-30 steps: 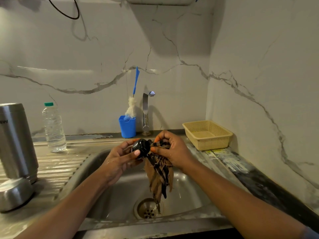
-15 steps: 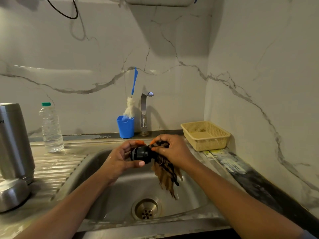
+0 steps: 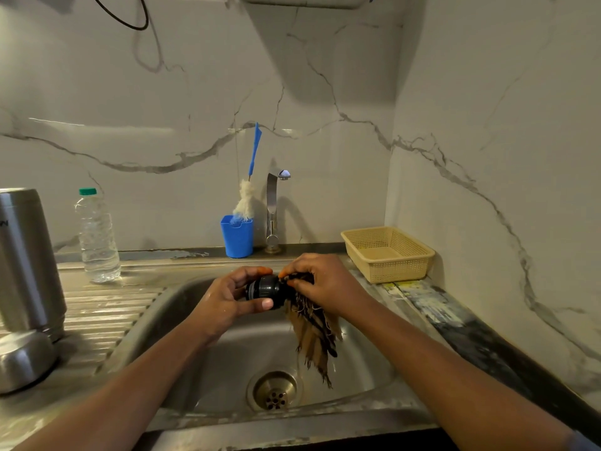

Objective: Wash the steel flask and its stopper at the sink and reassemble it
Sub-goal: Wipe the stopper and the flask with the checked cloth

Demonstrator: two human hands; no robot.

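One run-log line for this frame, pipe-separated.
phase: wiping stopper | left hand: holds stopper | right hand: grips cloth on stopper | where: over sink | flask: standing on drainboard

Steel flask [image 3: 29,255]: partial lettering, cut off, unreadable.

Flask [image 3: 26,255] and steel cup [image 3: 22,359]: brushed metal, satin sheen; sink [image 3: 227,369] and ribbed drainboard [image 3: 107,307] same metal but duller, streaked. Stopper [image 3: 265,288] glossy black plastic, wet; cloth [image 3: 313,327] limp woven fabric, frayed edges. Bottle [image 3: 97,236] clear ribbed plastic, holder [image 3: 236,237] smooth blue plastic, basket [image 3: 387,255] matt beige perforated plastic, wall [image 3: 162,92] glossy marble-look tile.
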